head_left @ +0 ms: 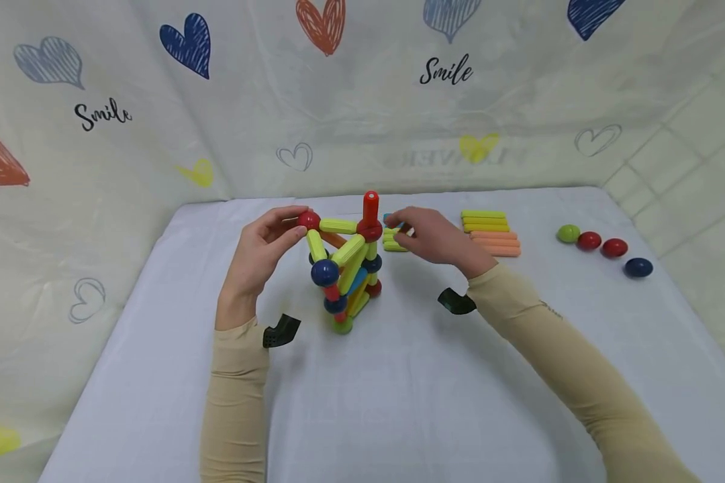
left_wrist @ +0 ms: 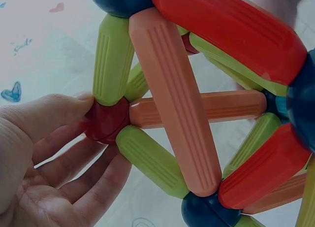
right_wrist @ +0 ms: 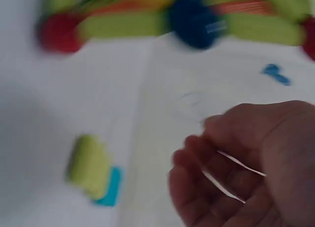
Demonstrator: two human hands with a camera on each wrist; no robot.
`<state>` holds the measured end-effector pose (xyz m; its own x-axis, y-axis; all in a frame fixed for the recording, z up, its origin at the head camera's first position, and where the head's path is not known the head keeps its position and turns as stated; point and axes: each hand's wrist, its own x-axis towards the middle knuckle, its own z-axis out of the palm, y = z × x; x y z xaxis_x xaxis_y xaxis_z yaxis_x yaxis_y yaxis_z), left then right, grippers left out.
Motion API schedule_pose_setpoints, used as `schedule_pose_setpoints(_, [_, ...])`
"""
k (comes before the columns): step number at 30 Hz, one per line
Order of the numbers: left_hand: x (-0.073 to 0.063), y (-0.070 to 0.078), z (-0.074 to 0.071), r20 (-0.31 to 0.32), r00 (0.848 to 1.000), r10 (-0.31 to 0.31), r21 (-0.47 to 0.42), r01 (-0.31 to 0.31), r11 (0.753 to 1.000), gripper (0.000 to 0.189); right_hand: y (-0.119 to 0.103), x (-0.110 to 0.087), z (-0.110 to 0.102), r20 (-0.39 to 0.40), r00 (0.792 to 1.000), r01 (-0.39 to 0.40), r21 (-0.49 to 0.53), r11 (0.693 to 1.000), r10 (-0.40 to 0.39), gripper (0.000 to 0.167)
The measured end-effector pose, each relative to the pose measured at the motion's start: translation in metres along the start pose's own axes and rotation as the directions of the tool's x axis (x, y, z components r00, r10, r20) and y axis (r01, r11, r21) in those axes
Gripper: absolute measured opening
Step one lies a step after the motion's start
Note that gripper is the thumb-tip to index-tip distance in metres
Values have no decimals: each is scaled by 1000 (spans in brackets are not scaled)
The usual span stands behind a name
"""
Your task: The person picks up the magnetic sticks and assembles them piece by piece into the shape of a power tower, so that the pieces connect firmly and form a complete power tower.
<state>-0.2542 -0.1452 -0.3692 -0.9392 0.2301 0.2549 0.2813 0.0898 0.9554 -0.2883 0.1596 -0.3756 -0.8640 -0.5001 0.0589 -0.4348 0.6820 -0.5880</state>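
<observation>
A tower of grooved building sticks and balls stands on the white-covered table. With thumb and fingers, my left hand holds the red ball at its upper left corner. The left wrist view shows the thumb against that red ball, where green sticks and an orange stick meet. At the tower's top right, a red stick rises from another red ball. Just right of it is my right hand, its fingers loosely bent. In the right wrist view nothing lies between those fingers, and the tower's blue ball is apart from them.
Behind the right hand lie green sticks, partly hidden. Farther right are yellow sticks and orange sticks. A row of loose balls includes a green ball and a dark blue ball. A printed cloth hangs behind the table.
</observation>
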Motion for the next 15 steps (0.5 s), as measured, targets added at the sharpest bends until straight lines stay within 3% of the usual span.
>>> schedule_pose_setpoints(3, [0,0,0,1,1000,4,-4,-4,1000,38,21,5,20,92,995,-21,-218,976,42,38])
schedule_pose_setpoints(6, [0,0,0,3,1000,9,-5,-9,1000,37,37,9,37,117,992,-6,-358,934,52,37])
schedule_pose_setpoints(10, [0,0,-1,4,1000,12,1,-12,1000,37,45,12,49,98,994,-6,-421,907,52,34])
schedule_pose_setpoints(15, [0,-2,-1,0,1000,1,-10,-1,1000,37,44,13,56,104,990,-42,-429,902,95,29])
